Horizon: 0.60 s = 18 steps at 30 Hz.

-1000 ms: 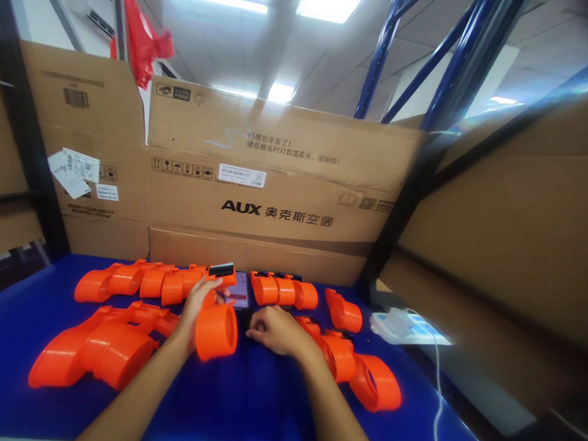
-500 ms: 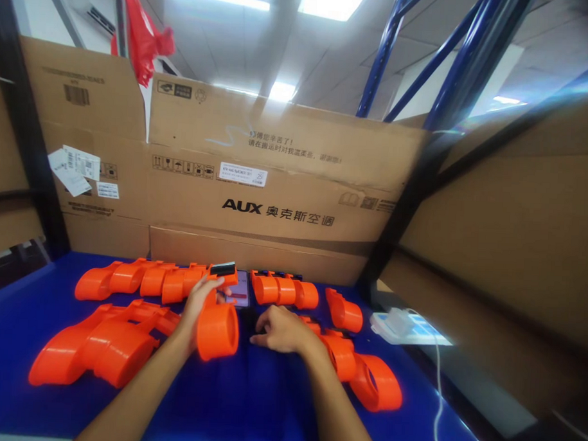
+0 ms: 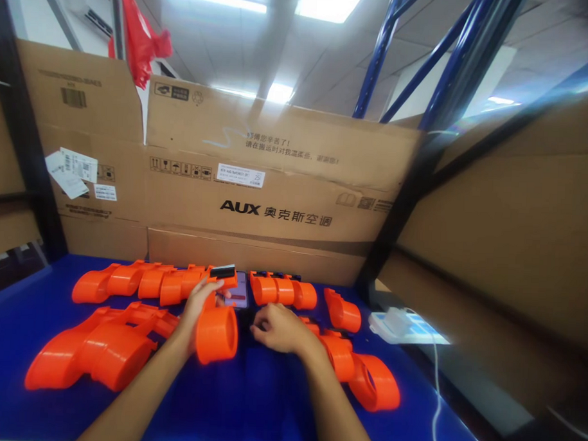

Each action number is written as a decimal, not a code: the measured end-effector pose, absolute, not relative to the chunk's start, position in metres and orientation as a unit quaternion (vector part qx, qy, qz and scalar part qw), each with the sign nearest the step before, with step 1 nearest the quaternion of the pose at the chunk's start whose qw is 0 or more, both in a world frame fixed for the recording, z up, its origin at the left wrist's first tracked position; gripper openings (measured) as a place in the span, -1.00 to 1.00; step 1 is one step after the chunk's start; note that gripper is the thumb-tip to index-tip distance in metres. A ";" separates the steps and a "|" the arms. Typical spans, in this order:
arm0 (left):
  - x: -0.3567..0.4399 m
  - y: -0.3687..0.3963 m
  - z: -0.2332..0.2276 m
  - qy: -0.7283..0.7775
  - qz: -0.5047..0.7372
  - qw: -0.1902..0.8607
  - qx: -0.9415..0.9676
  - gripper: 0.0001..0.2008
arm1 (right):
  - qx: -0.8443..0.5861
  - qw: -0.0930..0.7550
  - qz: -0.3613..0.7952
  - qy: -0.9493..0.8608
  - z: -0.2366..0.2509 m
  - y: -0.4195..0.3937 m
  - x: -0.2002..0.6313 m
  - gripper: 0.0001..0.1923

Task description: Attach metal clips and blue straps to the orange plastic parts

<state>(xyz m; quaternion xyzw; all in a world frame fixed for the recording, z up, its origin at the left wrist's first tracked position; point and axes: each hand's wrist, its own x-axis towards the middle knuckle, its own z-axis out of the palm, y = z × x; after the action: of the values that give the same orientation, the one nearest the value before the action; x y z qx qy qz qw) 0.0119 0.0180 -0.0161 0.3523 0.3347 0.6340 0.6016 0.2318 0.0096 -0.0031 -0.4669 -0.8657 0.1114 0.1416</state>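
My left hand (image 3: 194, 310) is wrapped round an orange plastic part (image 3: 217, 333), raised above the blue table. It has a wide ring at its lower end and a black strip (image 3: 223, 271) across the top. Just to the right, my right hand (image 3: 279, 328) is low over the table with its fingers curled together. A small dark shape lies by those fingertips; whether they grip it or anything else is hidden. Behind my hands, a phone (image 3: 241, 291) with a lit screen is partly covered by the held part.
Similar orange parts stand in rows at the back left (image 3: 151, 283), front left (image 3: 97, 345), back right (image 3: 284, 292) and front right (image 3: 375, 381). A white power strip (image 3: 408, 329) with a plug and cable sits right. Cardboard (image 3: 271, 181) walls the back; dark posts frame it.
The view has shifted slightly. My right hand's fingers have drawn in a little; my left hand keeps its hold on the orange part in about the same place.
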 end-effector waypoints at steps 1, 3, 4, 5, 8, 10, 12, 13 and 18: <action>0.012 0.019 -0.016 0.339 0.630 0.601 0.356 -0.73 | -0.463 0.162 0.108 -0.865 -0.002 0.010 0.232 -0.88; 0.014 0.020 -0.017 0.346 0.625 0.597 0.365 -0.71 | -0.455 0.214 0.107 -0.858 0.000 0.013 0.234 -0.87; 0.015 0.020 -0.017 0.348 0.623 0.595 0.370 -0.71 | -0.450 0.246 0.110 -0.851 0.001 0.014 0.235 -0.85; 0.016 0.019 -0.017 0.348 0.624 0.592 0.374 -0.71 | -0.445 0.280 0.117 -0.842 0.003 0.016 0.235 -0.82; 0.021 0.015 -0.018 0.340 0.623 0.587 0.388 -0.71 | -0.427 0.371 0.164 -0.808 0.005 0.019 0.234 -0.76; 0.024 0.011 -0.018 0.338 0.621 0.584 0.399 -0.71 | -0.412 0.417 0.213 -0.781 0.004 0.019 0.231 -0.74; 0.027 0.008 -0.017 0.337 0.615 0.581 0.413 -0.69 | -0.392 0.465 0.268 -0.747 0.001 0.017 0.228 -0.71; 0.028 0.007 -0.017 0.335 0.612 0.580 0.421 -0.68 | -0.379 0.489 0.292 -0.729 0.000 0.015 0.226 -0.70; 0.030 0.007 -0.020 0.330 0.600 0.576 0.446 -0.60 | -0.334 0.572 0.328 -0.674 0.000 0.009 0.218 -0.71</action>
<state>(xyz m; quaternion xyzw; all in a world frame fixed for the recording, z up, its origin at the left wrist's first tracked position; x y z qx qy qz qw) 0.0299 0.0070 -0.0197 0.4463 0.3298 0.6001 0.5761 0.2179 0.0087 -0.0004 -0.3337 -0.6735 0.3284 0.5720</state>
